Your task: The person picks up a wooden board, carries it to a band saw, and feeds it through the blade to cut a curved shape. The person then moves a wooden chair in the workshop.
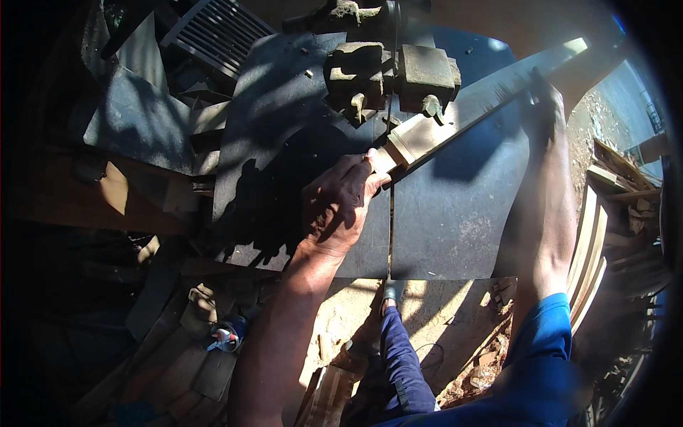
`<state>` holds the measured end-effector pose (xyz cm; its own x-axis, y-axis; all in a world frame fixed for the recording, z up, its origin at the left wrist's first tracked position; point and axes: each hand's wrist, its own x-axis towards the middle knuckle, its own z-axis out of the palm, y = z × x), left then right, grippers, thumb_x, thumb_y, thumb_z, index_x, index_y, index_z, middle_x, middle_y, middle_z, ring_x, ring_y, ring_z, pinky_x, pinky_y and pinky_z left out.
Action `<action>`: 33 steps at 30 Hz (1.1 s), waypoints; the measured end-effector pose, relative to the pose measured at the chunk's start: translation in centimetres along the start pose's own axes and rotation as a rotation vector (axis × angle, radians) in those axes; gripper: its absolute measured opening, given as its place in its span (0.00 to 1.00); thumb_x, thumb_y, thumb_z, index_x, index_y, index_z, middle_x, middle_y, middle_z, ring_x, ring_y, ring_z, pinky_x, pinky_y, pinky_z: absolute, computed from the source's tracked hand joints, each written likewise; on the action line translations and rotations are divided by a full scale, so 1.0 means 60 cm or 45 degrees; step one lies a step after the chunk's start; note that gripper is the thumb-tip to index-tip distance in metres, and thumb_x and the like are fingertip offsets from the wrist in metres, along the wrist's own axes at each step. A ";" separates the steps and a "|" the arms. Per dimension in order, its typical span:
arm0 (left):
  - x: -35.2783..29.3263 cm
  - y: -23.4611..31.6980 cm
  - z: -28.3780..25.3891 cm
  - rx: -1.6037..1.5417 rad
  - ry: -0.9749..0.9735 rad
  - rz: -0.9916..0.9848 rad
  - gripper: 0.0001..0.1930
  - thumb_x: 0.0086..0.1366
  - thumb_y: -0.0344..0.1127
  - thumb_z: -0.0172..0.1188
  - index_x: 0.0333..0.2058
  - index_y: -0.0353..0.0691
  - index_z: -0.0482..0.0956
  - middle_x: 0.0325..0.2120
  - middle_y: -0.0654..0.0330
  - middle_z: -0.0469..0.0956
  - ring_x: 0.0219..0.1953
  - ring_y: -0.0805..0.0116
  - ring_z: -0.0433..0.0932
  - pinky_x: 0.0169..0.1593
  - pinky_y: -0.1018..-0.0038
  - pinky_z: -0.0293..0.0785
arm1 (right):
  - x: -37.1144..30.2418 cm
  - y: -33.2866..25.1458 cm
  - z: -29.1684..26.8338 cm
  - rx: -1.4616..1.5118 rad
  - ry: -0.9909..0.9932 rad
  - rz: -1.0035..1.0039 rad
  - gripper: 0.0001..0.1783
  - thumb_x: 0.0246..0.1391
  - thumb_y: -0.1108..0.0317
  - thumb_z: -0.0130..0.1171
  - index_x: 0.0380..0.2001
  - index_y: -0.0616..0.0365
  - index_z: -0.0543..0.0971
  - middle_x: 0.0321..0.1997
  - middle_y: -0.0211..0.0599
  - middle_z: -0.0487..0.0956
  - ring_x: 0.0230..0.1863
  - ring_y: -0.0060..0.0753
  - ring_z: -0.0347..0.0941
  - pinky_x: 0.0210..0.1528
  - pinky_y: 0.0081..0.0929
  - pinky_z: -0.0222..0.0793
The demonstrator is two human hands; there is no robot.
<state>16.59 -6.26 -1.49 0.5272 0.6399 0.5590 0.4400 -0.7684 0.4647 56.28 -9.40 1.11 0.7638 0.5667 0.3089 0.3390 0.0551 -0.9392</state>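
The dark bench (455,235) stands in patchy sunlight, a slot (391,245) splitting it from its near edge; room lies between the board (487,107) and the near right corner; the board slants from mid-bench past the far right corner, the left hand (336,203) gripping its narrowed end; the right hand (546,99) touches it farther along, though whether closed I cannot tell; two blocks (429,75) toward the far edge crowd the board's far side; planks (583,238) sit off the right edge.

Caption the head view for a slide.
The left hand grips one end of a sunlit wooden board over a dark tabletop, with the right hand at its edge farther along.
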 end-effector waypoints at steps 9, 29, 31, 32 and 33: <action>0.004 0.005 -0.031 0.057 -0.012 0.008 0.18 0.56 0.32 0.71 0.45 0.35 0.81 0.34 0.55 0.82 0.33 0.59 0.84 0.34 0.69 0.82 | -0.003 -0.004 0.022 0.186 -0.021 0.017 0.17 0.63 0.65 0.60 0.47 0.68 0.75 0.48 0.44 0.76 0.49 0.35 0.73 0.50 0.23 0.74; -0.001 0.002 -0.001 -0.017 -0.043 -0.016 0.18 0.58 0.31 0.70 0.47 0.35 0.80 0.36 0.52 0.82 0.36 0.56 0.84 0.37 0.68 0.83 | 0.019 0.031 -0.012 -0.131 0.029 -0.058 0.25 0.56 0.70 0.65 0.58 0.59 0.76 0.53 0.52 0.80 0.53 0.45 0.78 0.56 0.33 0.74; 0.000 0.003 -0.001 -0.019 -0.035 -0.002 0.18 0.57 0.31 0.70 0.47 0.35 0.80 0.36 0.52 0.82 0.36 0.57 0.84 0.37 0.68 0.83 | 0.020 0.029 -0.012 -0.154 0.042 -0.020 0.25 0.56 0.71 0.65 0.58 0.59 0.76 0.53 0.52 0.80 0.53 0.45 0.78 0.56 0.33 0.74; 0.000 0.002 -0.001 -0.014 -0.040 -0.003 0.18 0.57 0.31 0.70 0.47 0.35 0.80 0.36 0.52 0.82 0.36 0.57 0.84 0.37 0.68 0.83 | 0.019 0.030 -0.010 -0.146 0.053 -0.021 0.25 0.56 0.71 0.65 0.58 0.59 0.76 0.53 0.52 0.80 0.54 0.45 0.78 0.56 0.33 0.74; -0.001 0.001 -0.002 -0.008 -0.031 -0.002 0.19 0.57 0.31 0.70 0.47 0.35 0.80 0.36 0.52 0.82 0.36 0.57 0.84 0.37 0.69 0.83 | 0.018 0.032 -0.005 -0.138 0.055 -0.018 0.25 0.56 0.71 0.65 0.58 0.59 0.76 0.53 0.52 0.80 0.54 0.45 0.78 0.56 0.33 0.74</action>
<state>16.50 -6.33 -1.43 0.5440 0.6411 0.5414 0.4366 -0.7673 0.4698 57.94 -8.94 -0.30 0.7809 0.5301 0.3306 0.4056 -0.0277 -0.9136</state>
